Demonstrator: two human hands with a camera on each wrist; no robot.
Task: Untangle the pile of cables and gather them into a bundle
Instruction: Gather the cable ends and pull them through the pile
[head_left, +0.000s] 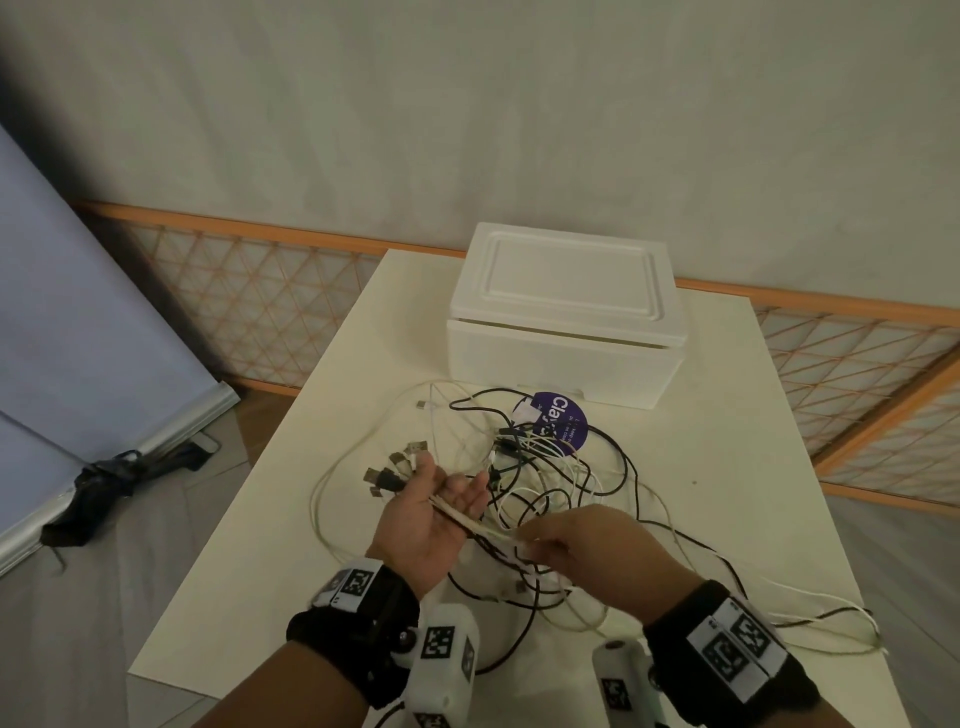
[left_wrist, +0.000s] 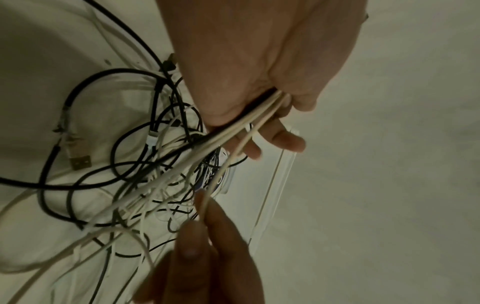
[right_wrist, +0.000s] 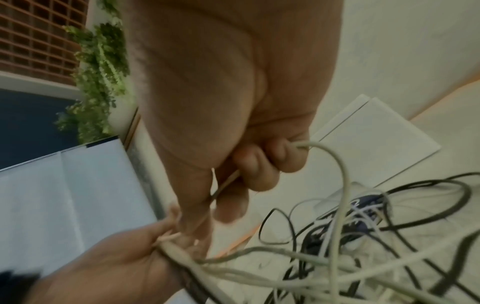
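Cables (head_left: 540, 467) mostly tangled mid-desk (head_left: 727, 467), just beyond my hands. Left hand (head_left: 431, 514) palm-up, fingers loosely curled on gathered plug ends. Right hand (head_left: 587, 551) fingers pinched on a white cable (right_wrist: 337, 164) running left-right between both hands. Right is nearer the tangle; probably pull right.

Tangled black and white cables (head_left: 540, 483) lie on a cream tabletop (head_left: 727, 467) over a round purple sticker with white lettering (head_left: 563, 423), before a plain white lidded box (head_left: 563, 317) and orange-framed lattice panels (head_left: 249, 301).
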